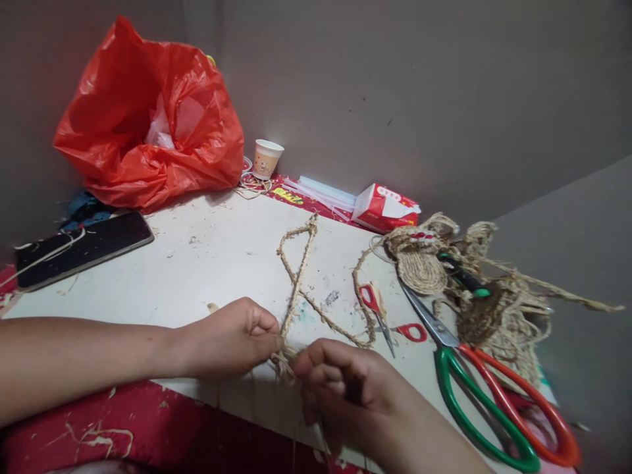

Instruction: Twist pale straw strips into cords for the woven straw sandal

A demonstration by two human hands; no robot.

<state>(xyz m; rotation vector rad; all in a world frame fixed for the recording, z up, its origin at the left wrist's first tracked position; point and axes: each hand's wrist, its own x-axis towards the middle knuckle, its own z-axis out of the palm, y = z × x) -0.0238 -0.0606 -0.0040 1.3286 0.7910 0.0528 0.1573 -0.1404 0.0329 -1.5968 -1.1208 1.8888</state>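
My left hand (237, 339) is closed in a pinch on a braided straw cord (297, 286), near its lower end. From there the cord runs up the white board, bends at its far end and loops back right towards the pile of braided straw. Close beside, my right hand (345, 388) has its fingers curled round loose straw strands (285, 361) at the cord's working end. Thin strands hang below both hands. Small red-handled scissors (378, 309) lie to the right of the cord. Large scissors (444, 336) with green and orange handles lie beyond my right hand.
A red plastic bag (153, 131) stands at the back left, with a phone (83, 250) in front of it. At the back are a paper cup (267, 159) and a red tissue pack (382, 209). Braided straw pieces (419, 270) and a green-black handled tool (464, 275) lie right.
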